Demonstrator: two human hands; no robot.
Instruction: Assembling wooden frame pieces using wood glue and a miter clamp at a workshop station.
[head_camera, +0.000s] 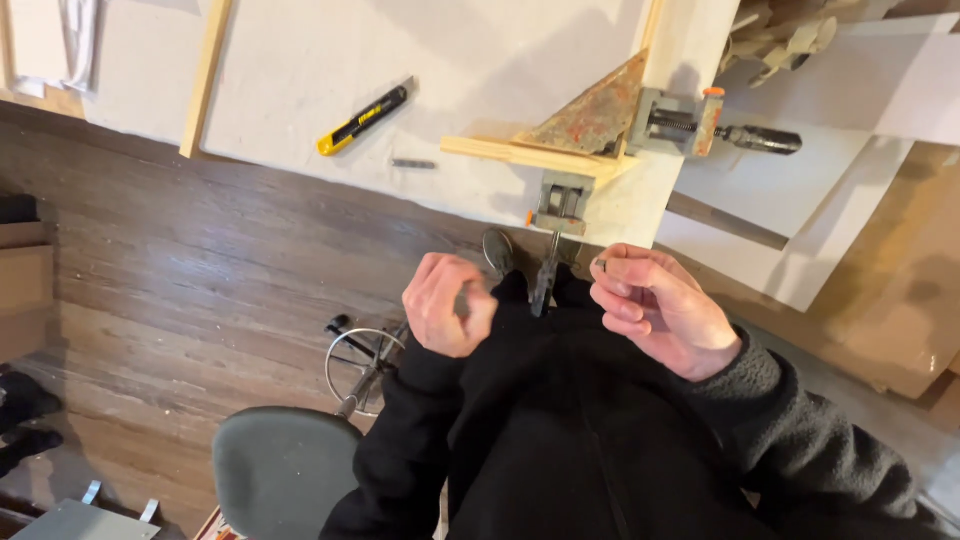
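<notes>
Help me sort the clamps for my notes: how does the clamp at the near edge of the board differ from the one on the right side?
The near clamp points its dark handle down toward the person, ending between the left hand and right hand; the right clamp lies sideways, its handle pointing right. The near clamp's handle looks slimmer. Both are grey with orange parts and grip the same wooden corner.

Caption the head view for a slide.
Both hands, left hand and right hand, raised before a corner clamp on a white worktable.
</notes>
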